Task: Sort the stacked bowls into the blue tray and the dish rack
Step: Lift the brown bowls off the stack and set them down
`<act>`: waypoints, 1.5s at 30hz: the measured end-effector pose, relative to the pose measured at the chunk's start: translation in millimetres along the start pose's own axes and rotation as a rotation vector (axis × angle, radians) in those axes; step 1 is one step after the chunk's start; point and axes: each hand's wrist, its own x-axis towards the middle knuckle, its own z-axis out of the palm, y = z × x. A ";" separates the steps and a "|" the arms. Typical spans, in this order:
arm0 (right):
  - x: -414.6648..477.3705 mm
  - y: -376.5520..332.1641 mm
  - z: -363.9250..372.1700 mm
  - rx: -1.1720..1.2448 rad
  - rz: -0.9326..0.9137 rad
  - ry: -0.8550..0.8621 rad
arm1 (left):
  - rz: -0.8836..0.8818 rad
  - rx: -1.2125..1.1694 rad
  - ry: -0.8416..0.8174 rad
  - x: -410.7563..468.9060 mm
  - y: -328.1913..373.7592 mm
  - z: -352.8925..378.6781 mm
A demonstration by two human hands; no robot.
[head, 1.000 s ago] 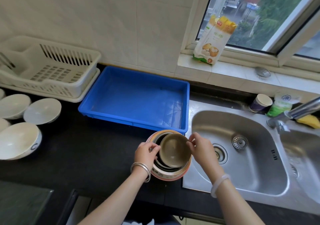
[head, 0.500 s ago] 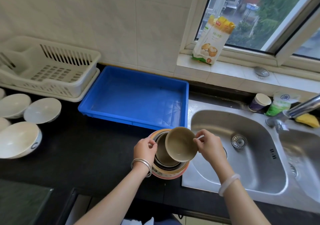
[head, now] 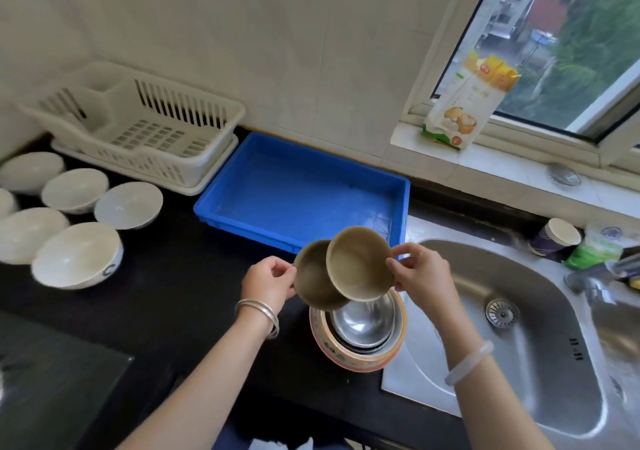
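Note:
Two small brown bowls are held up above the stack. My left hand [head: 268,281] grips the left brown bowl [head: 311,283] by its rim. My right hand [head: 420,273] pinches the rim of the right brown bowl [head: 358,264], which overlaps the left one. Below them the stack [head: 356,335] sits on the black counter by the sink: steel bowls nested inside an orange patterned bowl. The blue tray [head: 304,193] lies just behind, with nothing in it. The white dish rack [head: 145,127] stands at the back left, also holding nothing.
Several white bowls [head: 78,253] sit on the counter at the left. A steel sink [head: 512,328] fills the right side, with a cup [head: 557,236] and a green packet [head: 595,247] at its back. A food bag [head: 464,103] leans on the window sill.
Both hands have lifted the brown bowls off the stack and pulled them apart, one in each hand. The steel bowls beneath are now uncovered. The camera has tilted and moved closer.

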 end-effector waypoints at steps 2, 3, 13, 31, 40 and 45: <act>9.5 -15.0 19.1 0.036 -0.008 -0.037 | -0.041 -0.060 0.062 6.9 -5.1 -25.4; 14.4 -22.6 31.1 0.040 -0.020 -0.058 | -0.066 -0.094 0.098 10.4 -9.0 -39.1; 49.5 -97.6 189.2 0.017 -0.049 -0.330 | -0.298 -0.396 0.449 37.7 -73.3 -160.0; 61.1 -136.9 351.3 0.115 0.211 -0.413 | -0.476 -0.442 0.656 82.7 -126.9 -215.5; 58.8 -138.3 353.8 0.233 0.349 -0.446 | -0.497 -0.420 0.691 82.2 -125.4 -210.7; 58.7 -137.3 351.3 0.217 0.347 -0.480 | -0.482 -0.413 0.721 81.2 -126.8 -209.7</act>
